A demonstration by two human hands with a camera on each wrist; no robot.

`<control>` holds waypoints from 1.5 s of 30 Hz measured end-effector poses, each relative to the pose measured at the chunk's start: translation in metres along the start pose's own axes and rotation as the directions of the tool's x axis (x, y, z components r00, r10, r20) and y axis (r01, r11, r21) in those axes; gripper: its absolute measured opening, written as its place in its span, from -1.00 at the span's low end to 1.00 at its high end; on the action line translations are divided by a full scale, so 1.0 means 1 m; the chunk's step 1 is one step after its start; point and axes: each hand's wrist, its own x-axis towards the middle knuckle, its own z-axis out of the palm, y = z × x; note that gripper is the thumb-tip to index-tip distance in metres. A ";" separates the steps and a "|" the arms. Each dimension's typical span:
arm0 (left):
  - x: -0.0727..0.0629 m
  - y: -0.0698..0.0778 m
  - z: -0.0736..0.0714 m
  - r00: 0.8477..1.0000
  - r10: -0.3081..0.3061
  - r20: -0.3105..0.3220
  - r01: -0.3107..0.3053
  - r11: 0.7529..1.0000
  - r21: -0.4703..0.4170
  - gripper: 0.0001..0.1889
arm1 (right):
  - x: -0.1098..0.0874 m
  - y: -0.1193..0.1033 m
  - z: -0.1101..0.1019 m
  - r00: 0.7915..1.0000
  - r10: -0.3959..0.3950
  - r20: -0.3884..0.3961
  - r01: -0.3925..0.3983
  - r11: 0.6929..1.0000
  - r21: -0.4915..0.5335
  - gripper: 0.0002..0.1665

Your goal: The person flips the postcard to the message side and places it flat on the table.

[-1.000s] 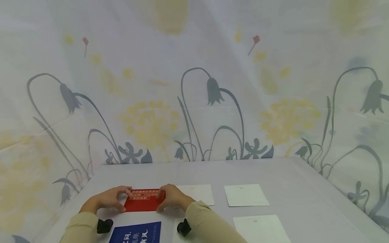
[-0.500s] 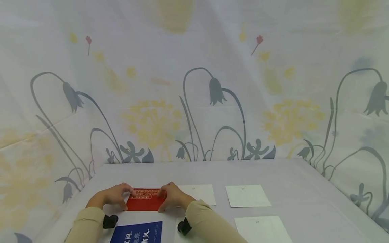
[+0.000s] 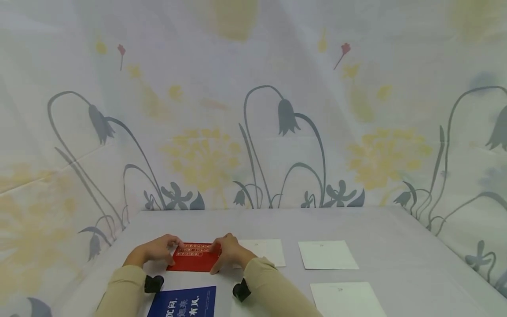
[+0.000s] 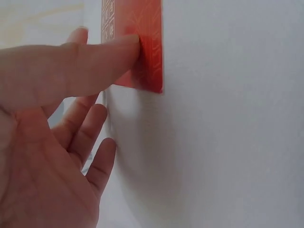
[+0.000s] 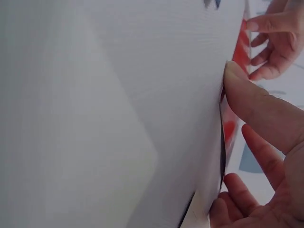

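Note:
A red card (image 3: 194, 263) with rows of small gold characters lies flat at the left of the white table, its long side running left to right. My left hand (image 3: 156, 250) holds its left end, thumb at the near corner and a finger at the far side. At the opposite end my right hand (image 3: 229, 250) grips the card the same way. Up close in the left wrist view, the left thumb (image 4: 114, 57) lies across the card's end while the other fingers stay loosely bent. Seen edge-on in the right wrist view, the card (image 5: 241, 52) is mostly hidden behind the right thumb.
Just nearer than the red card lies a blue card (image 3: 184, 304) with white characters. White cards lie to the right: one behind the right hand (image 3: 273, 252), one farther right (image 3: 328, 254) and one nearer (image 3: 348, 297). A flower-printed cloth (image 3: 261, 110) hangs behind the table.
The head view has shifted slightly, moving everything a little right and up. My left hand has also come slightly inward and away from me along the red card's end. Both hands stay at the card.

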 end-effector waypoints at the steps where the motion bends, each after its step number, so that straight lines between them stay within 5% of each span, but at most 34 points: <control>1: 0.001 0.000 0.001 1.000 -0.002 -0.011 0.002 1.000 -0.011 -0.61 | 0.000 0.000 0.000 1.000 0.000 -0.001 0.000 1.000 -0.008 -0.48; 7: 0.004 -0.001 0.002 0.997 0.039 -0.068 -0.046 0.993 -0.107 -0.62 | 0.000 0.002 -0.004 1.000 -0.006 -0.015 0.005 0.999 -0.038 -0.46; 12: 0.000 -0.002 0.002 0.993 0.049 -0.106 -0.074 0.964 -0.254 -0.58 | 0.001 0.003 -0.006 0.999 -0.014 -0.036 0.013 0.999 -0.041 -0.43; 20: -0.017 -0.011 0.006 0.981 -0.027 -0.192 -0.036 0.949 -0.313 -0.51 | 0.000 0.005 0.005 0.985 -0.099 -0.141 0.114 0.988 0.102 -0.56; 27: -0.015 -0.019 0.007 0.956 -0.026 -0.293 -0.078 0.938 -0.337 -0.44 | 0.000 0.009 -0.001 0.943 -0.128 -0.306 0.211 0.943 0.258 -0.64; 32: -0.020 -0.021 0.006 0.952 -0.048 -0.303 -0.072 0.924 -0.374 -0.49 | -0.002 0.007 -0.001 0.937 -0.069 -0.342 0.211 0.892 0.399 -0.52; 38: -0.028 -0.020 0.003 0.950 -0.106 -0.292 -0.009 0.930 -0.367 -0.59 | -0.007 0.004 -0.003 0.940 -0.017 -0.341 0.177 0.879 0.444 -0.90; 45: -0.027 -0.021 -0.001 0.961 -0.117 -0.251 -0.015 0.884 -0.467 -0.54 | -0.008 0.005 -0.004 0.949 -0.030 -0.314 0.198 0.831 0.520 -0.95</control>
